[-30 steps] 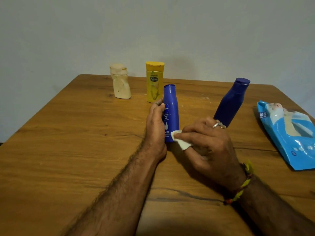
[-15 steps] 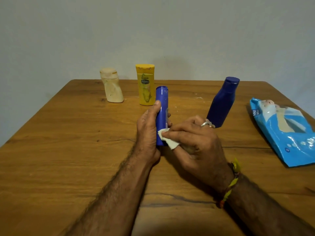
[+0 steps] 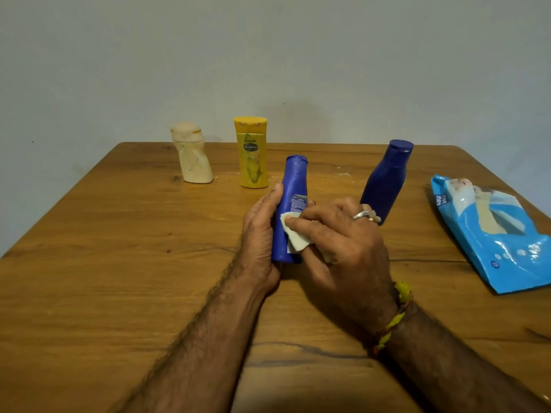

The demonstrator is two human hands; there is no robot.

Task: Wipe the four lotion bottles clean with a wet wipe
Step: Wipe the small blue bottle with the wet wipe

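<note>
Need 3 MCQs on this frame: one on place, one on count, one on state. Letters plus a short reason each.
1. Where does the wipes pack lie?
A. at the table's right edge
B. behind the yellow bottle
C. under the left forearm

2. How many bottles are dark blue?
A. one
B. two
C. four

3. What is the right hand doing?
A. resting flat on the table
B. lifting the cream bottle
C. pressing a wet wipe to the held blue bottle

Key: 1 A, the pack lies flat at the far right. 2 B, the held one plus the standing blue bottle. 3 C, the left hand grips that bottle while the wipe touches its side.
</note>
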